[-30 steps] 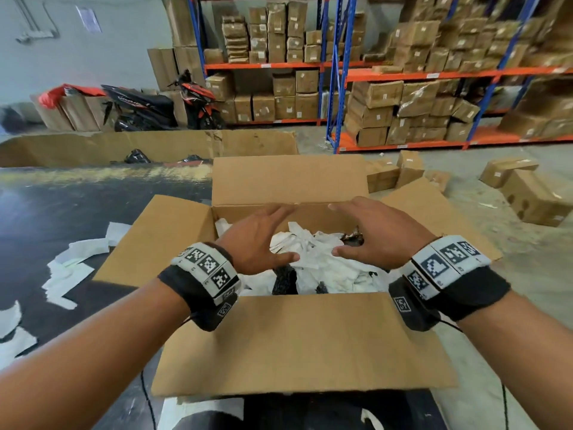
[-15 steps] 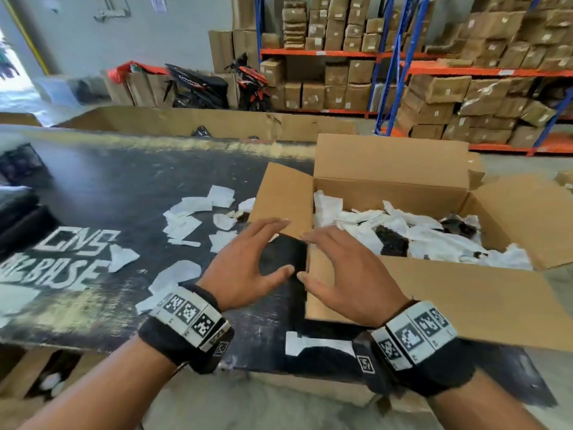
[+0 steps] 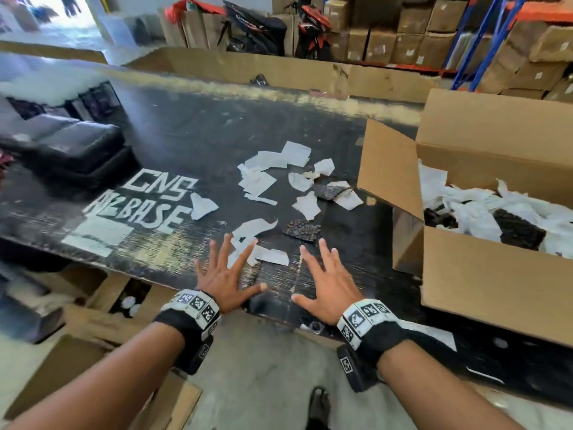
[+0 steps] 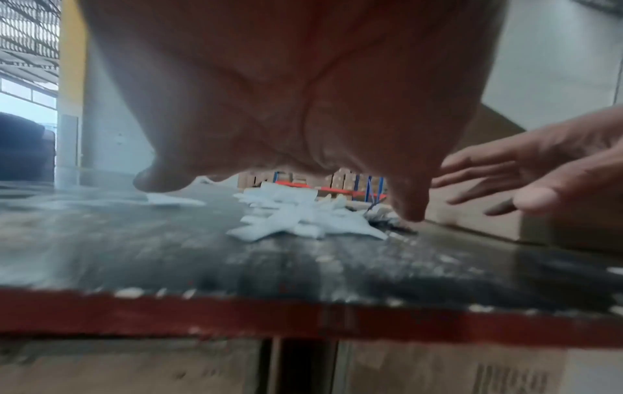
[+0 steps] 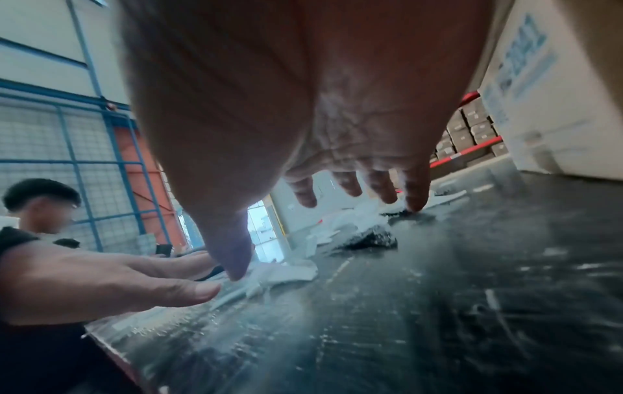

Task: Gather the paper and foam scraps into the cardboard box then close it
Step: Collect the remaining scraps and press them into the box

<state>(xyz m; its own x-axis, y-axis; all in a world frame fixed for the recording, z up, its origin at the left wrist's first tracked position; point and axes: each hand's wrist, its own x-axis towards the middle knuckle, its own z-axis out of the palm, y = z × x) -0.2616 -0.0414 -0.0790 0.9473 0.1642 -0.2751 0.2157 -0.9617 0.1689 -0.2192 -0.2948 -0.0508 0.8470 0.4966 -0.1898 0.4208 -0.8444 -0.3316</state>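
An open cardboard box stands at the table's right end, holding white paper and dark foam. Several white paper scraps and dark foam scraps lie loose on the black table left of it. My left hand hovers flat with spread fingers over the nearest paper scrap. My right hand is spread beside it, just short of the foam piece. Both hands hold nothing. The wrist views show the palms above the table and the scrap pile ahead.
The black table bears painted white letters at left. Black cases sit at its far left. A long cardboard wall runs behind it. Shelving with boxes and motorbikes fill the background. Another person appears at left.
My view and both hands swung left, away from the box interior to the table's near edge. The fingers have spread wide over the loose scraps.
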